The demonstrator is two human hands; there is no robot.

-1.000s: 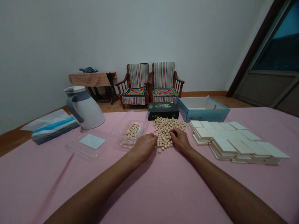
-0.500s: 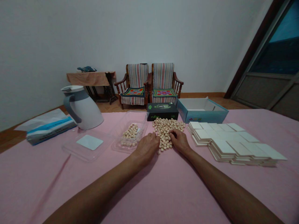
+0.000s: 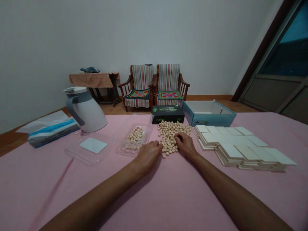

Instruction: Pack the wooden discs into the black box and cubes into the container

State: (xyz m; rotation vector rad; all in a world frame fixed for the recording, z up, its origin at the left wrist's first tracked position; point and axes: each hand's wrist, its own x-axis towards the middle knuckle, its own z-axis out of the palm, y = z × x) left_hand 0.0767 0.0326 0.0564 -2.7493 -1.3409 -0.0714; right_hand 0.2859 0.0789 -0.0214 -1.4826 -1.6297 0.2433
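Observation:
A heap of small pale wooden bead-like pieces (image 3: 169, 134) lies on the pink tablecloth (image 3: 166, 192). My left hand (image 3: 149, 155) is closed at the heap's near left edge, its fingers curled under; what they hold, if anything, is hidden. At the right side of the heap, my right hand (image 3: 185, 144) has thumb and fingertips drawn together against the pieces, and I cannot make out what is between them. Left of my left hand stands an open clear plastic box (image 3: 120, 150) with more of the same pieces (image 3: 135, 136) in it.
The box's clear lid (image 3: 74, 150) lies left, by a white and grey jug (image 3: 92, 115) and a tissue pack (image 3: 51, 133). Behind the heap are a black box (image 3: 167, 115) and an open blue box (image 3: 209, 119). Stacked white tiles (image 3: 231, 141) lie right.
My left hand has drawn slightly back and left from the heap, its fingers more curled. The right hand stays nearly in place. The view has shifted a little.

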